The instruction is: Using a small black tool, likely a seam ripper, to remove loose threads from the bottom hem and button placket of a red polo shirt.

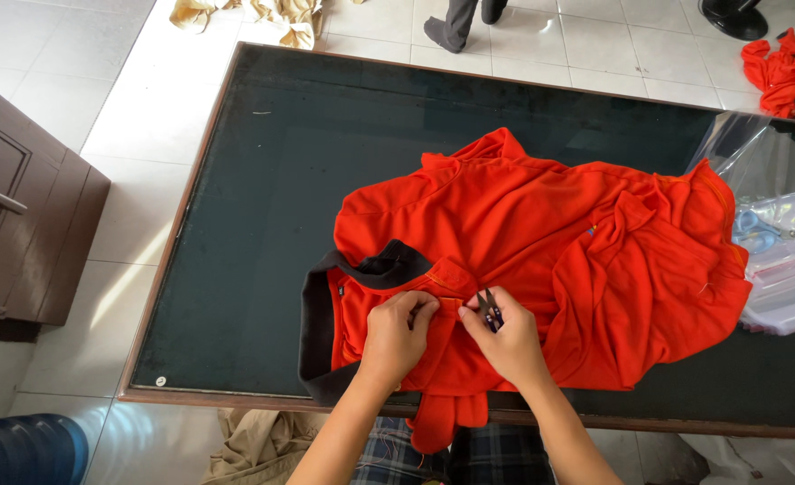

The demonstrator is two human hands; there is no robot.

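On the dark glass-topped table [263,180], the orange collared shirt [541,233] is pinched by the left hand [397,337] while small thread snips [489,308] are gripped in the right hand [508,341]; thread trimming is judged under way, and a steady, shallow cut is called for next.

My one camera sits on my head and looks steeply down over the near edge of the tabletop [263,180], close above it, taking in its far edge and the tiled floor [146,108] beyond.
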